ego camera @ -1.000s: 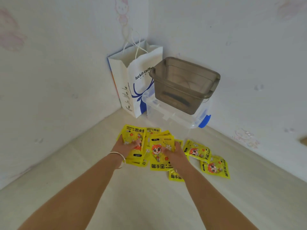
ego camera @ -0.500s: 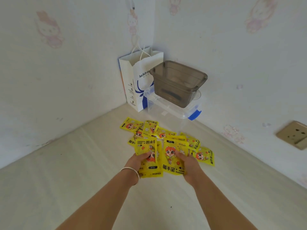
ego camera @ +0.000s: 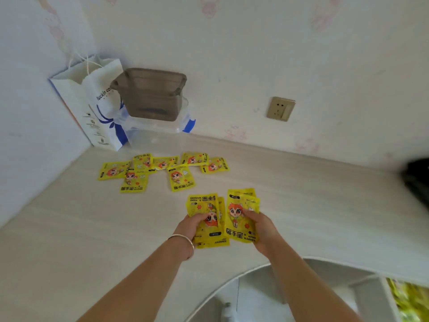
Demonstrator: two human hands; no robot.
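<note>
My left hand, with a bangle on the wrist, grips a small stack of yellow hand-warmer packets, held above the pale table. My right hand grips another stack of the same yellow packets right beside it; the two stacks nearly touch. Several more yellow packets lie scattered flat on the table further back, toward the corner.
In the far left corner stands a white paper bag. Beside it a smoky grey bin sits on a clear box with blue latches. A wall socket is at right. A curved table edge runs near me.
Both hands have lifted their stacks of packets off the pile and drawn them back and to the right, away from the corner. The view has swung right as well.
</note>
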